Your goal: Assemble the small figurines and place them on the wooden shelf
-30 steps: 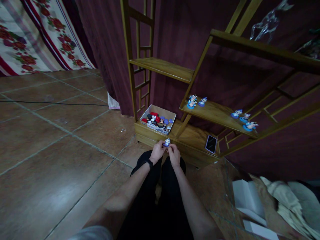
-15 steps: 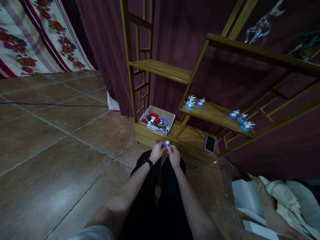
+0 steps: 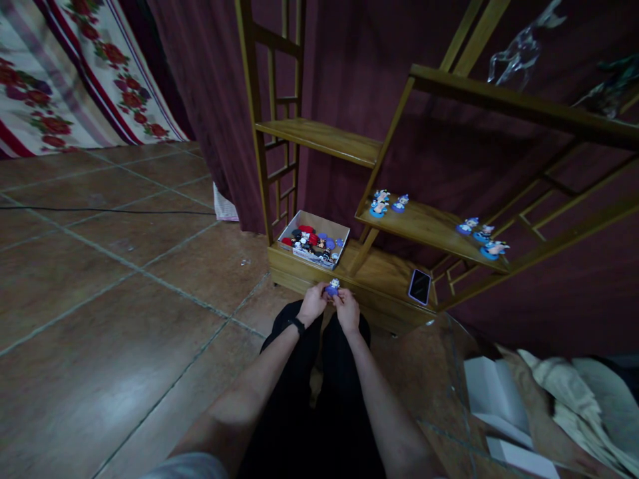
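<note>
Between both hands, above my knees, is a small figurine (image 3: 333, 287) with a white head and a purple round base. My left hand (image 3: 314, 301) grips the base from the left, and my right hand (image 3: 347, 309) pinches it from the right. Just beyond them, an open cardboard box (image 3: 313, 255) holds several red, black and purple figurines on the cabinet's low ledge. More small figurines stand on the middle shelf: one group with blue bases (image 3: 379, 203) at its left end, another group (image 3: 483, 234) at its right.
The wooden display shelf (image 3: 319, 141) rises in front of me. On its low ledge lies a phone (image 3: 420, 287). A clear horse ornament (image 3: 519, 56) stands on the upper shelf. White boxes (image 3: 494, 392) and a pale cloth (image 3: 554, 382) are on the floor at right.
The figurine has tipped slightly between my fingers, so more of its purple base shows. Both hands have stayed in nearly the same place.
</note>
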The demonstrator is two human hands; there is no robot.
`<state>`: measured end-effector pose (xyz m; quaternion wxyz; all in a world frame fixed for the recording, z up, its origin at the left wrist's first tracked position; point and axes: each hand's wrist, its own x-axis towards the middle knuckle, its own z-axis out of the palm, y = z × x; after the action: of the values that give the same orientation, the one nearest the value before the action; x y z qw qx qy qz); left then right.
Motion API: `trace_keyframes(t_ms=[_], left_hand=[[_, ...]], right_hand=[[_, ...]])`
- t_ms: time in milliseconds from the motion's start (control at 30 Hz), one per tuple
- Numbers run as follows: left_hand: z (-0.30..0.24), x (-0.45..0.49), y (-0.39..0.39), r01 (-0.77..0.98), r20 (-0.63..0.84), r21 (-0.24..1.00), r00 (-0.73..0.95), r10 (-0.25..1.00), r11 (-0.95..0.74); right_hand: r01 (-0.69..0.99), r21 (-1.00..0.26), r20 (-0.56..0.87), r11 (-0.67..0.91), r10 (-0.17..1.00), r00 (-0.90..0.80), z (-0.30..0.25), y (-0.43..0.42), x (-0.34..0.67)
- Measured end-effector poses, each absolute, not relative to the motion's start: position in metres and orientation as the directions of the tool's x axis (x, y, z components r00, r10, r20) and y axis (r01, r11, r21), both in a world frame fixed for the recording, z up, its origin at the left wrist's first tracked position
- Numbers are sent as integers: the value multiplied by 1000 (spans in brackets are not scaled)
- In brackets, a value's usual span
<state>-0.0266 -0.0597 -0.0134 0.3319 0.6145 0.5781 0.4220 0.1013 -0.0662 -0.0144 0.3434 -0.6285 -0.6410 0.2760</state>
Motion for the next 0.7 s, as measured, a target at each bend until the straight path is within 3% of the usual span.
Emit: trace_keyframes(t_ms=[300,533,700], left_hand=[[-13,-22,-59,172,60,984,-56,997,-49],[-3,-24,-63,296,132,948,-42,990,-114],[-8,-25,-61,282,153,949,-30,988,-139]], right_hand=[[612,-788,115,64,992,45,-8,-70,100],[603,-796,100,50,994,50,-9,-70,100],[611,-790,113,53,992,60,-11,-69,100]])
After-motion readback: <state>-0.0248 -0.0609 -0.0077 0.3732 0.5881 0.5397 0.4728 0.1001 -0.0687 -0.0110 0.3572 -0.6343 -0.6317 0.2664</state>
